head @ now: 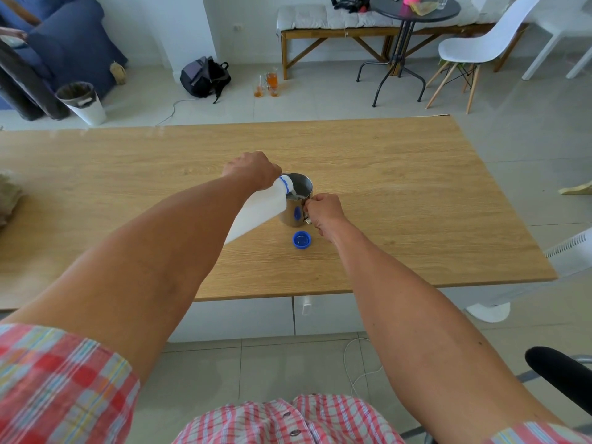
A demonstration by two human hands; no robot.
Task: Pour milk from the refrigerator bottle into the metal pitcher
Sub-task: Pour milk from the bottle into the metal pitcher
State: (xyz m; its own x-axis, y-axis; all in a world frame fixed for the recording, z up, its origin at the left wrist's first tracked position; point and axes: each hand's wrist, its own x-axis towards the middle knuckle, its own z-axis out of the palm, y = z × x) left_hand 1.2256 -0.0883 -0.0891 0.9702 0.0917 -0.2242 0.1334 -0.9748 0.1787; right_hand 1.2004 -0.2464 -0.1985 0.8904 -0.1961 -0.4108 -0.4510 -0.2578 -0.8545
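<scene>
While our left hand [253, 169] grips tilted bottle [256, 213] over pitcher [296, 200], right hand [323, 213] pinches handle; cap [301, 240] on tabletop [416, 187].

The left arm hides much of the milk bottle [256, 213]; the pitcher [296, 203] handle seems covered by fingers.
</scene>
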